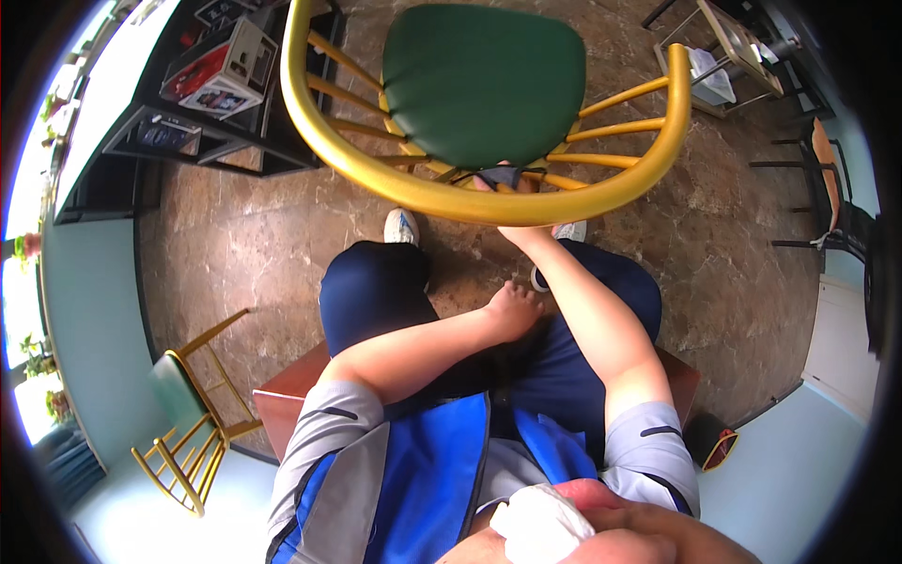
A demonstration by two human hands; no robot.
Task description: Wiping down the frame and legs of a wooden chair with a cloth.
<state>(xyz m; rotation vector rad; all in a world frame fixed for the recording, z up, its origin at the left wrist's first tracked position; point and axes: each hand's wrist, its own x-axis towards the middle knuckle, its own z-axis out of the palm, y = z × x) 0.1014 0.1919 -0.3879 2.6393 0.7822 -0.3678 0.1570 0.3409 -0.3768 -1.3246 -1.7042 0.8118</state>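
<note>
A chair with a green padded seat (486, 81) and a gold-coloured curved back rail (437, 201) stands before me, its back towards me. My right hand (518, 180) reaches under this rail, partly hidden by it, and holds a dark grey cloth (499, 174) with black edging or cords. The cloth lies against the spindles at the seat's near edge. Between my knees, my left hand (516, 310) hangs with loosely bent fingers and nothing visible in it. A crumpled white tissue (542, 525) is close to the camera at the bottom.
I sit on a reddish-brown wooden seat (292, 395). A second green and gold chair (176, 395) is at the left. A black-framed shelf unit (211, 144) with boxes stands upper left. At the upper right is a small trolley (740, 49); a black-framed chair (824, 176) is at far right.
</note>
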